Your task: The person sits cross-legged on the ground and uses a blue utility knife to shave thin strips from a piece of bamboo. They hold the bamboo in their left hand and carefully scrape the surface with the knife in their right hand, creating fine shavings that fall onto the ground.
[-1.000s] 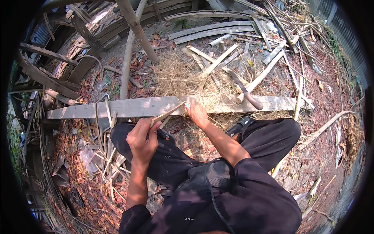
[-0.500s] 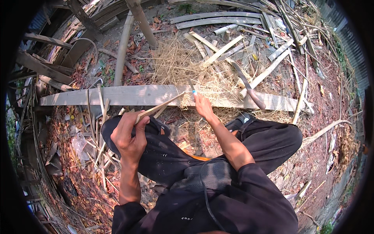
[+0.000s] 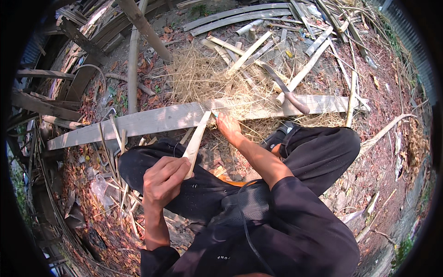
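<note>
My left hand (image 3: 164, 181) is closed around the lower end of a pale, flat bamboo strip (image 3: 198, 141), which slants up and away from me above my bent leg. The strip's far end reaches the near edge of a long grey plank (image 3: 157, 120). There my right hand (image 3: 228, 128) is closed on a small knife (image 3: 216, 114). A bit of its blue handle shows at the fingers, and the thin blade is hard to make out beside the strip's tip. Curly shavings (image 3: 249, 107) lie over the plank beyond that hand.
A machete (image 3: 295, 102) with a brown handle lies across the plank to the right. Behind it are a heap of shavings (image 3: 194, 74) and several bamboo pieces (image 3: 251, 53). Wooden posts (image 3: 145, 30) stand at the far left. Thin strips (image 3: 124, 198) and a plastic bag (image 3: 99, 187) lie left of my leg.
My left hand has lowered and turned, so the strip now points more steeply away from me and shows its broad face. My right hand with the knife has come left and slightly nearer. The view has shifted.
</note>
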The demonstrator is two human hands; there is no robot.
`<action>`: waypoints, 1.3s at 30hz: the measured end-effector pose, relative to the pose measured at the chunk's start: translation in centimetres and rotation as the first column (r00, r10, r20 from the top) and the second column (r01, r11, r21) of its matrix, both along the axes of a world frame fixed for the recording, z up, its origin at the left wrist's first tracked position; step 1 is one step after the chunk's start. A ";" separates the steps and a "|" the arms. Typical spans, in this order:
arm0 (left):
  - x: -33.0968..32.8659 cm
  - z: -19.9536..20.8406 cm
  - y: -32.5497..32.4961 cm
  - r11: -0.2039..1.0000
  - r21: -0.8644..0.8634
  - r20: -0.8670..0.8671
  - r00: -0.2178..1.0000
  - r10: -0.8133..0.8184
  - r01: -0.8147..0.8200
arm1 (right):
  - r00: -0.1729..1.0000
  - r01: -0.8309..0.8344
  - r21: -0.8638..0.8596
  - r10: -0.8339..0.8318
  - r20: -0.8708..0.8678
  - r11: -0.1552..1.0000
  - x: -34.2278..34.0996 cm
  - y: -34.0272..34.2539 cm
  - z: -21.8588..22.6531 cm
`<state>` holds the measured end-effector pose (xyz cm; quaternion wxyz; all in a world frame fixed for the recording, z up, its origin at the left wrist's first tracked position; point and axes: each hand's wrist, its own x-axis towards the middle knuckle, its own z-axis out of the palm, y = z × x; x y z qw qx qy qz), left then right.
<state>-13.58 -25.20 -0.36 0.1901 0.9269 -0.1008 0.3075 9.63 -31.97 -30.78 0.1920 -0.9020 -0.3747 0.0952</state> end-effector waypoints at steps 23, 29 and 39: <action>-2.9 -2.0 4.4 0.682 -0.550 -0.030 0.828 0.560 -0.482 | 0.990 0.097 0.038 -0.100 0.102 0.995 0.4 2.1 -2.3; -2.6 -2.5 4.0 0.671 -0.580 -0.012 0.829 0.560 -0.461 | 0.976 0.090 0.226 -0.040 -0.215 0.970 2.1 -1.0 -0.7; 3.0 0.3 2.0 0.846 -0.405 0.092 0.905 0.416 -0.348 | 0.893 0.112 0.312 0.042 -0.448 0.944 -1.9 -3.8 19.9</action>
